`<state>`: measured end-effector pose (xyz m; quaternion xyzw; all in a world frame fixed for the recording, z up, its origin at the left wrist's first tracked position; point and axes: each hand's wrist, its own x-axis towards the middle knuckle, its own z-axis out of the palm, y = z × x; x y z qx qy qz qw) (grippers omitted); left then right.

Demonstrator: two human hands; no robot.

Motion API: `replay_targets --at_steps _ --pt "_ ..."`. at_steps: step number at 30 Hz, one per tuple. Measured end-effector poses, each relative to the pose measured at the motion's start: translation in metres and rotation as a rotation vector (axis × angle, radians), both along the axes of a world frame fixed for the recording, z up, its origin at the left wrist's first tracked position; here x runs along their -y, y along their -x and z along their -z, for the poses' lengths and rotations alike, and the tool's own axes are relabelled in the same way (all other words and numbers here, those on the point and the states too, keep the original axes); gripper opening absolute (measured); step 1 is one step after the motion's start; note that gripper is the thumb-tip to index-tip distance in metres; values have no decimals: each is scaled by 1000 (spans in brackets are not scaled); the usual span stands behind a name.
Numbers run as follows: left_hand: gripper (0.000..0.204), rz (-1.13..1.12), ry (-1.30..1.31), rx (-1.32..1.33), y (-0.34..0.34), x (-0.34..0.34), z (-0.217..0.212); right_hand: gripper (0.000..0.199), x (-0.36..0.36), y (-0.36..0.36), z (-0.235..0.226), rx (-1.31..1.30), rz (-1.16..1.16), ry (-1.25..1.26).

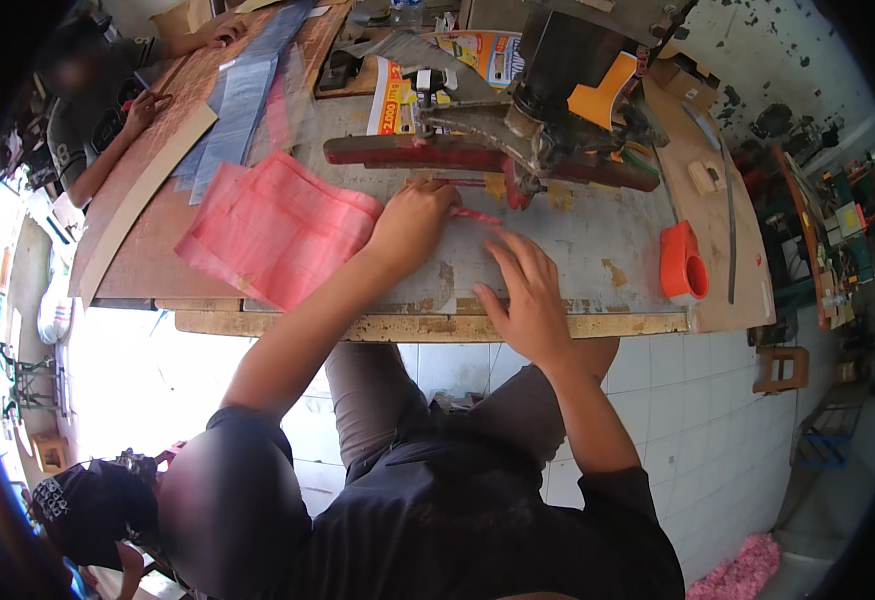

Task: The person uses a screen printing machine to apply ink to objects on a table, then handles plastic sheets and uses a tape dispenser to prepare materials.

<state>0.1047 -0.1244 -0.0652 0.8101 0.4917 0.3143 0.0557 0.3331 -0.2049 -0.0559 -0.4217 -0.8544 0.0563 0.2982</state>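
A stack of pink, see-through plastic sheets (277,228) lies on the metal-topped bench (577,255), partly under my left forearm. My left hand (415,222) is closed at the stack's right side, its fingers slightly blurred. From those fingers a thin pink strip (477,216) sticks out to the right. My right hand (529,292) is open, thumb and fingers apart, with its fingertips close to the strip's free end; contact there is unclear. Just beyond both hands stands a press-like machine (542,120) with a long red bar (407,152) across the bench.
An orange tape dispenser (681,262) stands at the right, near a thin dark rod (730,230). Blue-grey plastic sheets (242,120) and a long cardboard strip (147,200) lie at the left. A co-worker (92,110) sits at the far left; another person (97,510) is at the lower left.
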Motion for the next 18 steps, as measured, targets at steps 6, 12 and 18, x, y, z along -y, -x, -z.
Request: replay_targets --at_steps 6,12,18 --pt "26 -126 20 -304 -16 3 -1 67 -36 16 19 185 -5 20" --pt "54 -104 -23 -350 -16 53 16 66 -51 20 19 281 -59 44" --pt "65 -141 -29 -190 -15 51 24 61 -72 10 20 338 -95 44"
